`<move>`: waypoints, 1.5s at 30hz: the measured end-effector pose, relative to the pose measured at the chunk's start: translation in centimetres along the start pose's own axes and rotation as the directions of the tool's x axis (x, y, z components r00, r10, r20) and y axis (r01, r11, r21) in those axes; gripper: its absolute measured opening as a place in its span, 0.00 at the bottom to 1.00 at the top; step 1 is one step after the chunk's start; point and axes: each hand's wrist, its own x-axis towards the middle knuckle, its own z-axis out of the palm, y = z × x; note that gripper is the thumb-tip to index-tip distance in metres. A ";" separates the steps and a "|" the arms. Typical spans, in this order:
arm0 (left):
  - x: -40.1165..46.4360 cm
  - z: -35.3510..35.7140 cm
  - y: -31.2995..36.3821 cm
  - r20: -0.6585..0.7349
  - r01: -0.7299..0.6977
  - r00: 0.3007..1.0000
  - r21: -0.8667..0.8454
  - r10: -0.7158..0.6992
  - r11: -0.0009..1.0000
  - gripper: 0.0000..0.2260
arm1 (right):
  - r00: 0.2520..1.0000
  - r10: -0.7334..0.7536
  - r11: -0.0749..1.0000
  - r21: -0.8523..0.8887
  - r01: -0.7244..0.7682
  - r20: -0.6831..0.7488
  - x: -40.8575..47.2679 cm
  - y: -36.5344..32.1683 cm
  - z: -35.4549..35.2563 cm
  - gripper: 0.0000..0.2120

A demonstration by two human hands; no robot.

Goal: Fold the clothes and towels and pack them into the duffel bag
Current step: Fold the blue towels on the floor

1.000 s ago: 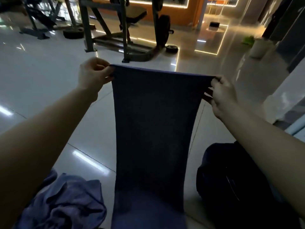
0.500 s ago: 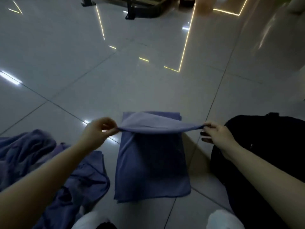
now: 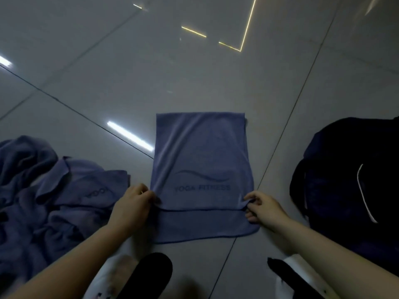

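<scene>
Both hands pinch the folded edge of the blue towel (image 3: 201, 169) on the floor (image 3: 194, 72): left hand (image 3: 131, 207), right hand (image 3: 264, 209); duffel bag (image 3: 349, 180) lies right.

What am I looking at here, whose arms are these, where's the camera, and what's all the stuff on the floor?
There is no machine: a person wears one wide-angle camera on the head, looking down at their own arms. A blue towel printed YOGA FITNESS lies on the tiled floor, folded over itself, with the upper layer's edge short of the lower layer's near edge. The left hand pinches that upper layer's left corner and the right hand pinches its right corner. A heap of unfolded blue cloth lies to the left, and a dark duffel bag sits to the right. The person's shoes show at the bottom edge.
</scene>
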 end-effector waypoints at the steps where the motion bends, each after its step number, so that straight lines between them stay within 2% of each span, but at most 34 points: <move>1: 0.1 0.0 -0.1 -0.004 -0.008 1.000 -0.014 0.007 1.000 0.03 | 1.000 -0.014 0.999 -0.037 0.014 -0.001 0.1 0.0 -0.1 0.11; 4: 0.3 0.1 -0.5 0.038 0.012 0.999 -0.091 -0.008 0.996 0.08 | 0.999 -0.052 0.995 -0.088 0.052 0.007 0.0 -0.1 -0.1 0.08; 6: 0.4 -0.8 -0.3 0.015 0.083 0.997 -0.226 -0.082 0.970 0.07 | 0.993 -0.112 0.993 -0.037 0.111 -0.028 -0.4 -0.7 -0.3 0.10; 8: 0.0 -2.5 0.4 -0.147 0.095 0.976 -0.371 -0.159 0.924 0.04 | 0.968 -0.225 0.971 0.058 0.233 -0.113 -1.6 -1.7 -1.1 0.12; 10: -0.9 -4.4 1.4 -0.319 0.015 0.936 -0.390 -0.150 0.921 0.03 | 0.894 -0.397 0.917 -0.069 0.392 -0.207 -3.9 -2.5 -2.7 0.09; 12: -2.4 -5.7 2.3 -0.360 -0.105 0.933 -0.350 -0.030 0.931 0.04 | 0.831 -0.519 0.850 -0.223 0.478 -0.199 -5.9 -2.5 -3.7 0.08; 14: -4.2 -4.8 2.4 -0.240 -0.192 0.963 -0.305 0.120 0.933 0.05 | 0.844 -0.521 0.835 -0.278 0.474 -0.127 -6.9 -1.4 -3.6 0.08; 16: -5.7 -2.2 1.6 -0.071 -0.233 0.972 -0.220 0.223 0.947 0.04 | 0.888 -0.460 0.815 -0.404 0.415 -0.015 -6.5 0.4 -2.8 0.10; 18: -6.4 0.6 0.8 0.034 -0.298 0.952 -0.141 0.305 0.944 0.05 | 0.908 -0.389 0.707 -0.582 0.401 0.154 -5.5 2.3 -1.9 0.10; 20: -6.2 2.1 0.3 0.066 -0.376 0.922 -0.085 0.381 0.923 0.06 | 0.900 -0.341 0.605 -0.669 0.431 0.271 -4.7 3.8 -1.3 0.09; 24: -5.7 2.2 -0.3 0.079 -0.453 0.888 -0.015 0.452 0.892 0.08 | 0.863 -0.390 0.501 -0.713 0.491 0.321 -4.1 4.9 -0.8 0.07; 29: -5.5 1.3 0.5 0.137 -0.410 0.904 0.005 0.405 0.912 0.13 | 0.818 -0.449 0.351 -0.771 0.531 0.359 -2.7 5.2 -1.4 0.08; 32: -4.4 0.9 0.7 0.136 -0.402 0.910 0.065 0.391 0.913 0.12 | 0.773 -0.484 0.243 -0.786 0.569 0.410 -2.1 5.7 -1.4 0.14; 35: -2.2 0.0 0.7 0.153 -0.378 0.919 0.081 0.363 0.922 0.07 | 0.824 -0.481 0.304 -0.825 0.476 0.298 -1.8 4.7 -2.0 0.06; 37: -0.5 -0.8 1.0 0.171 -0.360 0.919 0.003 0.354 0.933 0.08 | 0.891 -0.411 0.407 -0.836 0.369 0.192 -1.9 3.5 -2.8 0.02; 38: 0.2 -1.1 1.3 0.178 -0.315 0.930 -0.070 0.323 0.946 0.08 | 0.901 -0.407 0.487 -0.799 0.352 0.149 -1.8 2.9 -3.3 0.01; 40: 1.3 -2.5 2.2 0.176 -0.143 0.965 -0.264 0.193 0.954 0.05 | 0.896 -0.438 0.649 -0.665 0.368 0.068 -2.0 1.4 -4.3 0.01; 41: 1.5 -3.1 2.6 0.194 0.006 0.978 -0.411 0.081 0.911 0.04 | 0.903 -0.426 0.718 -0.586 0.374 0.055 -2.2 0.4 -4.8 0.03; 42: 1.6 -3.8 3.0 0.248 0.186 0.968 -0.582 -0.045 0.792 0.05 | 0.917 -0.394 0.787 -0.493 0.371 0.061 -2.4 -0.4 -5.3 0.05; 43: 1.5 -4.2 3.4 0.321 0.339 0.936 -0.720 -0.143 0.605 0.06 | 0.928 -0.363 0.847 -0.385 0.367 0.086 -2.8 -1.3 -5.7 0.07; 44: 1.4 -4.8 3.8 0.377 0.431 0.902 -0.803 -0.210 0.411 0.07 | 0.938 -0.323 0.898 -0.270 0.346 0.127 -3.3 -2.0 -6.0 0.07; 45: 1.2 -5.1 3.9 0.400 0.463 0.881 -0.841 -0.254 0.279 0.07 | 0.946 -0.271 0.939 -0.165 0.300 0.178 -3.6 -2.5 -6.2 0.06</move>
